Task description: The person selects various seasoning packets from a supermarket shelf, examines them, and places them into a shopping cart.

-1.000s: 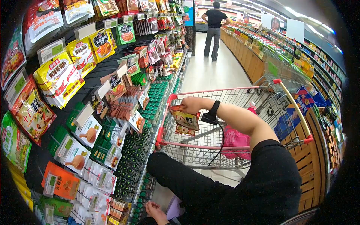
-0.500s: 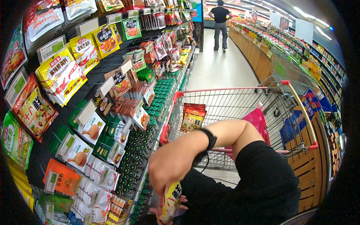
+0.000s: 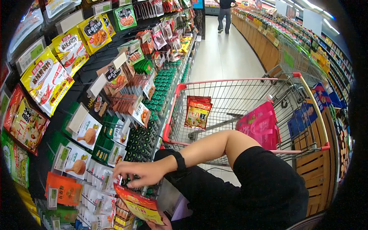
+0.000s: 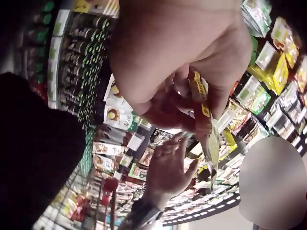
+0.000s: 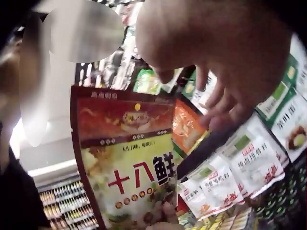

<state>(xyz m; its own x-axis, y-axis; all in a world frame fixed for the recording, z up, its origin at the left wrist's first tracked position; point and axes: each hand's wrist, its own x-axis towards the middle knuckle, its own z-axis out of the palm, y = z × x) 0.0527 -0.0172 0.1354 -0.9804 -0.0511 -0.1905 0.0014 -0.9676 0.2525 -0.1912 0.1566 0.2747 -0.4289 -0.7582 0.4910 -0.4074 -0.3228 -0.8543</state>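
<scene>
My left hand (image 4: 187,62) pinches a red and yellow seasoning packet (image 3: 140,205) by its edge, low at the front of the head view. The packet's printed front fills much of the right wrist view (image 5: 127,163), with left fingertips at its bottom edge. My right hand (image 3: 142,172) hovers just above the packet's top, fingers loosely bent, nothing in them. Two or so similar packets (image 3: 197,115) lie at the left end of the shopping cart (image 3: 226,82).
Racks of hanging seasoning pouches (image 3: 48,82) line the left, with rows of green-capped bottles (image 3: 161,92) along the lower shelf. A pink bag (image 3: 260,126) lies in the cart. Another cart (image 3: 295,57) stands beyond, and a person (image 3: 225,15) is up the aisle.
My right hand lowered a packet into the cart, then came back to a packet at my left hand. Now it has let go and shifted toward the rack, while the left hand keeps the packet.
</scene>
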